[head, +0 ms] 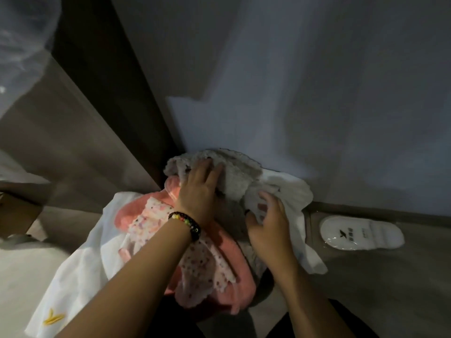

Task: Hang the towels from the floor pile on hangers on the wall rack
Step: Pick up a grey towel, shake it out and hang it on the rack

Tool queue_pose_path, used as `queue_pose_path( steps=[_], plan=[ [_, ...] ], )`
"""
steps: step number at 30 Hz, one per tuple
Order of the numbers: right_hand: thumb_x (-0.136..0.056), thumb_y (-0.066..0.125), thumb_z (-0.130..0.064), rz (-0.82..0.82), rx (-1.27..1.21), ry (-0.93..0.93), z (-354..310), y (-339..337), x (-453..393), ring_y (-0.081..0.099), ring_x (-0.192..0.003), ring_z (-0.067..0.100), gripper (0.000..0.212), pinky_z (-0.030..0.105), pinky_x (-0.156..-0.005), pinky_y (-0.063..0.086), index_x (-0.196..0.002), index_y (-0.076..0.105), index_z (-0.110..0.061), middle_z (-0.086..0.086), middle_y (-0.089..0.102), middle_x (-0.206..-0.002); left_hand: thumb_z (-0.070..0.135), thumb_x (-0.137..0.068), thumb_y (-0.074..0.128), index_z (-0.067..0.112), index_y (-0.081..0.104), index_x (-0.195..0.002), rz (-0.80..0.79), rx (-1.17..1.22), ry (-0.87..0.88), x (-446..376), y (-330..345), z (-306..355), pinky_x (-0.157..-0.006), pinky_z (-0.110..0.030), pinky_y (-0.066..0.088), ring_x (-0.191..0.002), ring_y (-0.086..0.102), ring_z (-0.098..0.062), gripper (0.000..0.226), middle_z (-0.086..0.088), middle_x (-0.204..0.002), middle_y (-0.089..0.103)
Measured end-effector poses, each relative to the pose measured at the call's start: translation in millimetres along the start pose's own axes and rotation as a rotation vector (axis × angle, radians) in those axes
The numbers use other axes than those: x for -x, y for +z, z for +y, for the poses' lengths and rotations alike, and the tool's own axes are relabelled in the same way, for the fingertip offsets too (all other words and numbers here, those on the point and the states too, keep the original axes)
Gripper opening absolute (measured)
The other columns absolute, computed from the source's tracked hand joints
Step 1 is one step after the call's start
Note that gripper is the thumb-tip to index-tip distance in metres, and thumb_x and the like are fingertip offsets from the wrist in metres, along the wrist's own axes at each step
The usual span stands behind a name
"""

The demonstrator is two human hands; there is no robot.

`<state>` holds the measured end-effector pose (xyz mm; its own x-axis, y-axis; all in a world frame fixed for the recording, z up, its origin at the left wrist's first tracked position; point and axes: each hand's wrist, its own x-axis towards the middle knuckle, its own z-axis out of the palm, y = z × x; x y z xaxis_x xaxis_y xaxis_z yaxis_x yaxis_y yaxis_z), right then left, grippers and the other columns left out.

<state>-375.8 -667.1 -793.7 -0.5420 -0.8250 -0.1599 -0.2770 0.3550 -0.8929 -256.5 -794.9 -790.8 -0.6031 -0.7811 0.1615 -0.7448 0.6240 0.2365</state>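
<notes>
A pile of towels lies on the floor against the wall, on a white plastic bag [80, 262]. On top is a fluffy grey-white towel [234, 174]. My left hand [200, 189], with a bead bracelet at the wrist, grips this towel near its left edge. Under my left forearm lie a pink towel [234, 250] and a flowered white cloth [151, 215]. My right hand [266, 223] grips a white cloth [288, 189] at the right side of the pile. No hanger or rack is in view.
A white slipper in clear wrap [361, 232] lies on the floor to the right, near the baseboard. A dark door frame [117, 93] runs up on the left. A cardboard box [17, 215] sits at the far left. The pale wall [317, 93] stands just behind the pile.
</notes>
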Motion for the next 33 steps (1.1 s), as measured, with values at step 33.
queue_pose_path(
  steps=[33],
  plan=[
    [-0.085,0.068,-0.019,0.042,-0.025,-0.394,-135,-57,-23,0.050,-0.056,0.004,0.014,0.023,-0.056,0.040,-0.075,0.060,-0.017,-0.007,0.056,-0.064,0.016,-0.100,0.042,0.004,0.066,-0.110,0.444,1.857,-0.723,66,-165,19,-0.086,-0.045,0.057,-0.099,0.069,-0.033,0.029,-0.017,-0.108,0.071]
  ],
)
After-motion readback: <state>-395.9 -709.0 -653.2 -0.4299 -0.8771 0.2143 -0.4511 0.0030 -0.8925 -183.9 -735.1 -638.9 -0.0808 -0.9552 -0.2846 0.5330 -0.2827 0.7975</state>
